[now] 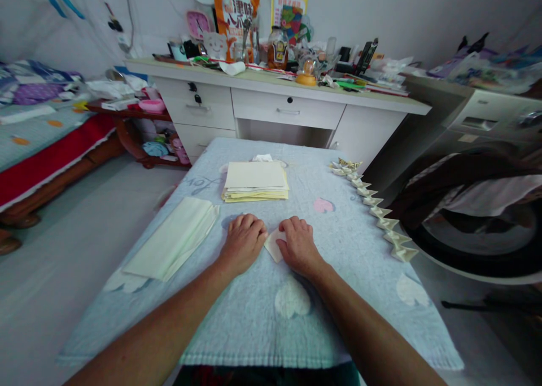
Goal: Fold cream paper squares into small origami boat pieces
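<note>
A small folded piece of cream paper [274, 247] lies on the cloth-covered table between my hands. My right hand [300, 244] has its fingers curled over the paper's right part, gripping it and hiding some of it. My left hand [244, 240] is closed, its thumb and forefinger pressed together at the paper's left corner. Beyond the hands sits a stack of cream and yellow paper sheets [254, 175]. On the left lies a pile of long pale paper strips [173, 236]. Along the right edge runs a row of folded paper pieces [376, 211], shaped like little boats.
A pale blue cloth [262, 324] with heart prints covers the table. Behind it stands a white desk [288, 108] crowded with a jar [278, 48], an orange snack bag [235, 19] and other clutter. A washing machine [486, 121] is at right, a bed [46, 129] at left.
</note>
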Tool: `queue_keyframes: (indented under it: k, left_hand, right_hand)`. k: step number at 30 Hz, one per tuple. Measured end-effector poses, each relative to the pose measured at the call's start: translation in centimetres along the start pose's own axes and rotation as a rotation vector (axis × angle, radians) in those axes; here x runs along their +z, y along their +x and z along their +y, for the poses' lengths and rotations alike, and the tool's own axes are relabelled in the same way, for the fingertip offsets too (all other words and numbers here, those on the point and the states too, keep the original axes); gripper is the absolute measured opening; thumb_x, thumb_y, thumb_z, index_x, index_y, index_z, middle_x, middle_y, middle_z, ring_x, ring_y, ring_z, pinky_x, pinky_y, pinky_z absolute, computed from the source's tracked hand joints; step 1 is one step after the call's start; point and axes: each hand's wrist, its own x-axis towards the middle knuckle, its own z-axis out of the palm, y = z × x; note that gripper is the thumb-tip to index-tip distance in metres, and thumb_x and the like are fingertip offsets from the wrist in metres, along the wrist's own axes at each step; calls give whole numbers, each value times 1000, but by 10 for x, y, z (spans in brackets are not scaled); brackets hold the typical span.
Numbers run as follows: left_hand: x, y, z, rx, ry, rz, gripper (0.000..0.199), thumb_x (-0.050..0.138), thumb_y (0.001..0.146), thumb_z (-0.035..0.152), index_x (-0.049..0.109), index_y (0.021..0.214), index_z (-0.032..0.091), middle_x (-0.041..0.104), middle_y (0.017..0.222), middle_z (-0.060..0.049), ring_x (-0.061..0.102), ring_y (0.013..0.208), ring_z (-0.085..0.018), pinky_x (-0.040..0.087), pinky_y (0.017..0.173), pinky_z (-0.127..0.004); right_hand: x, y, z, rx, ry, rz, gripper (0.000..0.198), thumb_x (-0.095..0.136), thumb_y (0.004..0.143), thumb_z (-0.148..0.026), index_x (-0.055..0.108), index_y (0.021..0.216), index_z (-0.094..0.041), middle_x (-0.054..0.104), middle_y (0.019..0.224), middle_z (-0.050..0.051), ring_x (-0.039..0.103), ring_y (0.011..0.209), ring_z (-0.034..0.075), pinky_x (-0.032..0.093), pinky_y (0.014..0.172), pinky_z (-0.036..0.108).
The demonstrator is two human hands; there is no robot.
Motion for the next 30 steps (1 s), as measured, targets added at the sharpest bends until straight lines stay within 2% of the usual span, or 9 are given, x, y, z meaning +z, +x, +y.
queue_keyframes:
  k: [4, 8, 15, 20, 26, 30]
  left_hand:
    - [3, 1, 6, -4, -1, 17, 17, 61, 83, 37, 56, 88, 22, 53, 98, -5, 45, 99, -25, 37, 85, -40]
    - [4, 2, 8, -60, 0, -14, 18, 63, 82, 37, 56, 87, 22, 51, 99, -4, 45, 100, -25, 36, 86, -39]
    - [3, 5, 9, -109, -24, -60, 14, 61, 81, 36, 56, 86, 24, 51, 100, -3, 44, 102, -24, 32, 90, -40]
    - [4, 5, 9, -112, -35, -51, 13, 62, 80, 34, 56, 85, 24, 51, 99, -3, 44, 102, -24, 32, 89, -40]
    - [4, 4, 8, -92, -47, -26, 13, 63, 80, 34, 57, 85, 23, 52, 99, -3, 44, 101, -25, 31, 89, -41]
    - [6, 3, 6, -56, -74, -2, 14, 64, 79, 32, 59, 89, 24, 54, 100, -3, 45, 102, -25, 31, 89, -41]
  right_hand:
    - [0, -1, 1, 51, -28, 36, 32, 56, 83, -36, 50, 111, -20, 51, 112, 10, 42, 101, 26, 31, 89, 39]
    - [-2, -2, 7, 87, -22, 69, 43, 59, 81, -43, 48, 116, -21, 48, 121, 11, 40, 110, 28, 26, 97, 43]
    - [-6, -5, 26, 108, -16, 27, 51, 60, 79, -43, 46, 123, -22, 46, 129, 12, 38, 119, 31, 20, 102, 51]
    - [-11, -6, 36, 108, 4, -31, 53, 62, 78, -43, 45, 124, -23, 46, 131, 12, 38, 120, 31, 25, 101, 49]
    - [-22, -9, 50, 100, 51, -55, 49, 63, 76, -35, 47, 121, -24, 46, 130, 11, 40, 119, 29, 29, 99, 46]
    - [-22, -8, 47, 40, 127, -12, 31, 59, 79, -28, 53, 109, -23, 46, 128, 9, 40, 117, 26, 29, 98, 44]
